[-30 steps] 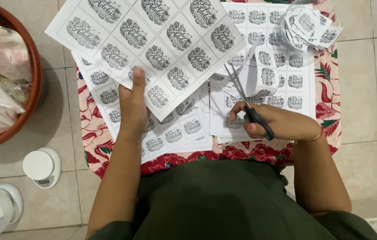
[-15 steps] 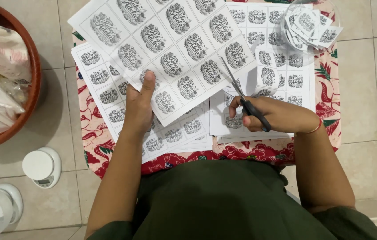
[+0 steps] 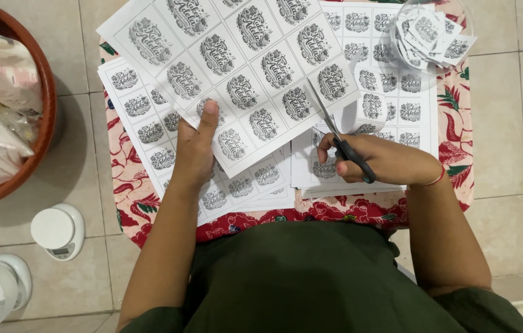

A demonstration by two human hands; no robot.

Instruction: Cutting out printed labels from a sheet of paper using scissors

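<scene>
The left hand point(image 3: 195, 151) pinches the big sheet of labels point(image 3: 236, 68) by its near edge, thumb on top, and holds it up over the red flowered cloth point(image 3: 452, 148). The right hand point(image 3: 384, 161) is closed around the black handles of the scissors point(image 3: 335, 132), and the blades are partly open at the sheet's right edge. More label sheets point(image 3: 150, 132) lie flat on the cloth under the held sheet. A clear bowl of cut labels point(image 3: 431, 34) sits at the far right corner of the cloth. Left of the cloth, on the floor tiles, are a brown basin point(image 3: 39, 123) full of bags and a small white scale point(image 3: 58, 229). The held sheet is floppy, so I think it could bend or slip, and then the blades might cut into a picture instead of along the line.
</scene>
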